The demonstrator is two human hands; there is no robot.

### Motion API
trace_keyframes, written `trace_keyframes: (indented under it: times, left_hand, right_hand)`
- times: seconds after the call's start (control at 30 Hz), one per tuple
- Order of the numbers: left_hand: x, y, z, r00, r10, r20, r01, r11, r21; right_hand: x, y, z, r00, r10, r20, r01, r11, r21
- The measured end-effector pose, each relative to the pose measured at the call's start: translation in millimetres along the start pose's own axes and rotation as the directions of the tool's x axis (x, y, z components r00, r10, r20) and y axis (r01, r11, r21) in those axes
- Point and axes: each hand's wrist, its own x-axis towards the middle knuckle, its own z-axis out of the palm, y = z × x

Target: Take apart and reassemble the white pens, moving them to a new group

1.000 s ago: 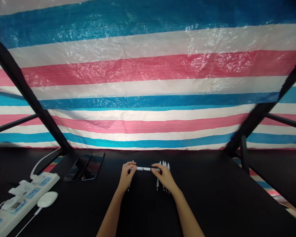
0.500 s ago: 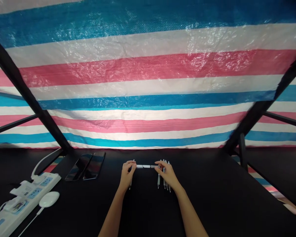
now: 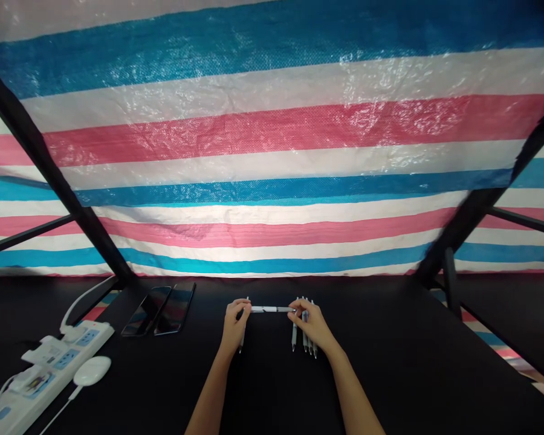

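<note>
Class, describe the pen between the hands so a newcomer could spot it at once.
Below the striped tarpaulin, find the black table and the left hand and right hand at its centre. The white pen lies crosswise, gripped between both hands; the other pens run front to back.

view: head-worn camera | facing: forward and down | range: close over black table (image 3: 390,368) | beyond: striped tarp (image 3: 272,151)

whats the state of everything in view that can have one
left hand: shut on one end of the white pen
right hand: pinching its other end
white pen: held level between the hands
pen: lying under the left hand
row of pens: side by side, tips toward the person
phones: flat, screens dark
power strip: adapters plugged in
</note>
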Motion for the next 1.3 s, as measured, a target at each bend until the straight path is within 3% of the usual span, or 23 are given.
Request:
trace_keyframes:
  times: [1.3]
  left_hand:
    - [1.4, 2.3, 0.3, 0.999, -0.037, -0.002, 0.037, 0.999, -0.019]
  right_hand:
    - [-2.0, -0.1, 3.7, 0.999, -0.03, 0.012, 0.031, 0.998, -0.057]
